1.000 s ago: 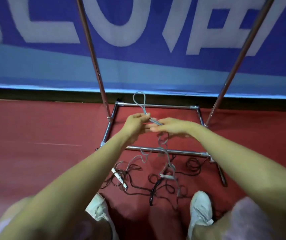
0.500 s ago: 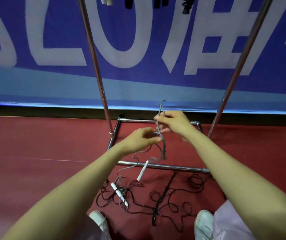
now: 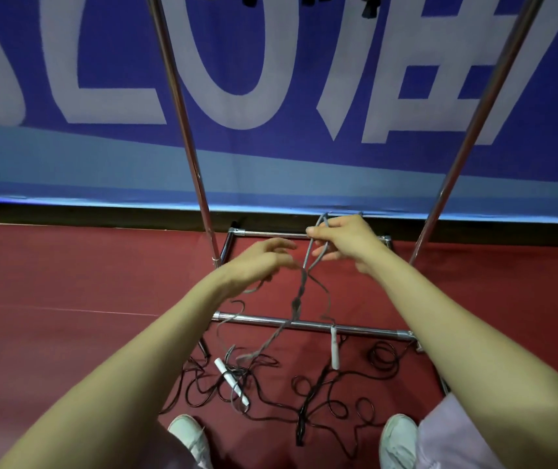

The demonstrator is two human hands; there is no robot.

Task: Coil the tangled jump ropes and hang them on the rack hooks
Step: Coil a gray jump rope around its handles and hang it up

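We count two hands at work: our right hand (image 3: 338,242) pinches a loop of the one grey jump rope (image 3: 299,299), while our left hand (image 3: 257,262) curves close beside it, and we cannot tell whether it grips a strand. The grey rope trails down across the rack (image 3: 304,324) base bar, its two white handles (image 3: 232,384) low, one hanging and one on the floor. Black rope (image 3: 321,394) lies tangled there; we cannot count how many. Two rack uprights rise from the red floor (image 3: 68,282), two white shoes (image 3: 188,434) stand below, and one blue banner (image 3: 271,62) with white letters fills the wall.
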